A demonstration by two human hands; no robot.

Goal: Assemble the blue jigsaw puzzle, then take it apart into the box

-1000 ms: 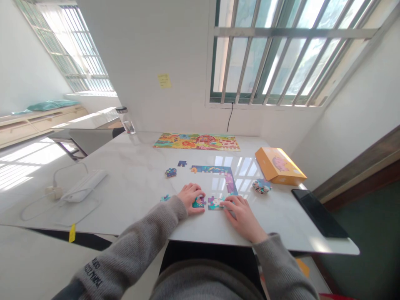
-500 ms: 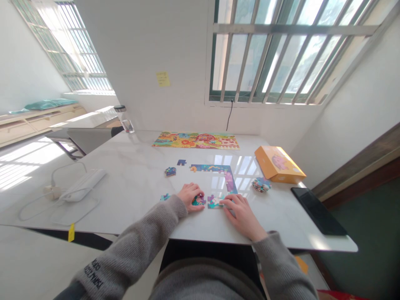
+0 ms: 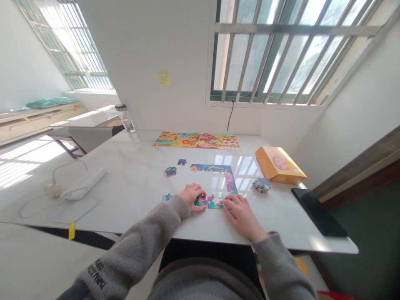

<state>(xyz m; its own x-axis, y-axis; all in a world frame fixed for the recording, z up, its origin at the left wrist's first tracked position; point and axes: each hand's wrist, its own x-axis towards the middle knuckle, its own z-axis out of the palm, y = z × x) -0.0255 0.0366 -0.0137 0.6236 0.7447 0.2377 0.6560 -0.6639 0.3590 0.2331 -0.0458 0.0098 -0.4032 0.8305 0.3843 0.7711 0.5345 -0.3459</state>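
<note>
Through the head camera I see the left hand [image 3: 192, 197] — thumb and fingers clamped on a piece [image 3: 201, 201] on the table [image 3: 137, 183], beside the puzzle [image 3: 230, 180]; right hand [image 3: 241, 213] — fingertips on the puzzle's near edge, thumb apart.

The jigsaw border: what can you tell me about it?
Lying flat on the glossy white table, the jigsaw border has interlocking, cardboard-looking pieces: dark blue far side, purple right, teal near with a white figure. The right hand touches its near side; the left hand holds another piece at its end.
</note>
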